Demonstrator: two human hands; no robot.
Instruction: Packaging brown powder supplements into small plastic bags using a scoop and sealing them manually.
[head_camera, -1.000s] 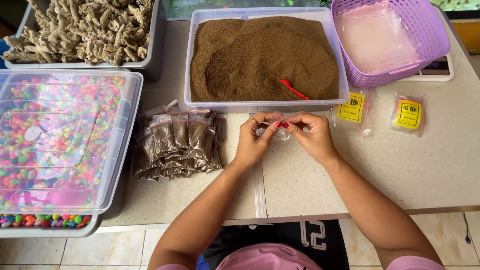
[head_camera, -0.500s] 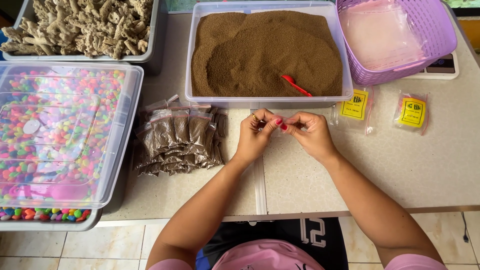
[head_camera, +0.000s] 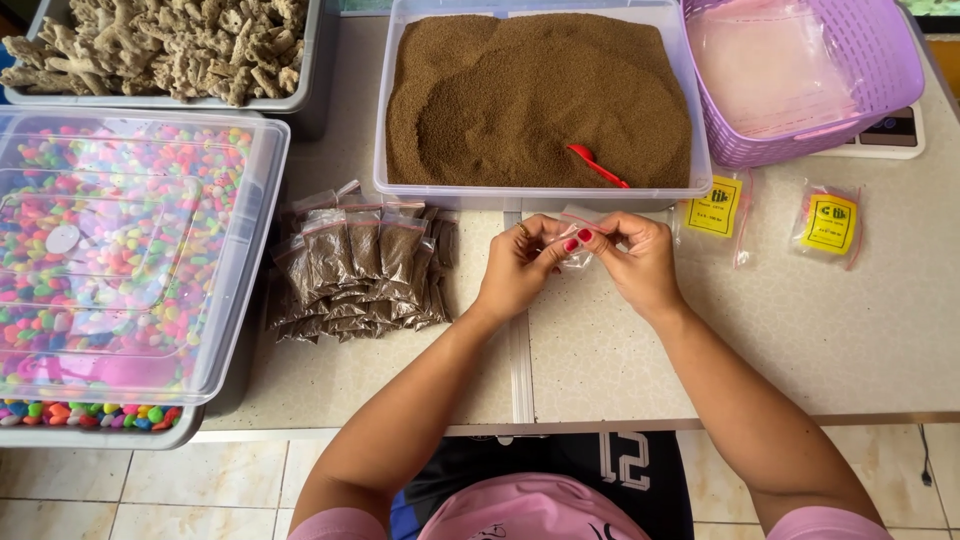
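My left hand (head_camera: 520, 268) and my right hand (head_camera: 632, 262) meet over the table just in front of a clear tub of brown granules (head_camera: 538, 95). Together they pinch a small clear zip bag (head_camera: 578, 240) by its top edge, fingertips touching it from both sides. The bag looks empty. A red scoop (head_camera: 597, 166) lies in the granules near the tub's front right. A pile of small filled bags of brown granules (head_camera: 360, 268) lies on the table left of my left hand.
A lidded clear box of coloured pebbles (head_camera: 120, 250) stands at the left. A grey tray of rough beige pieces (head_camera: 160, 45) is at the back left. A purple basket (head_camera: 810, 70) sits on a scale at the back right, with two packets with yellow labels (head_camera: 775, 218) in front.
Both hands stay together on the small bag, with only slight finger movement along its top. The view has tilted a little, so everything sits lower in the frame.
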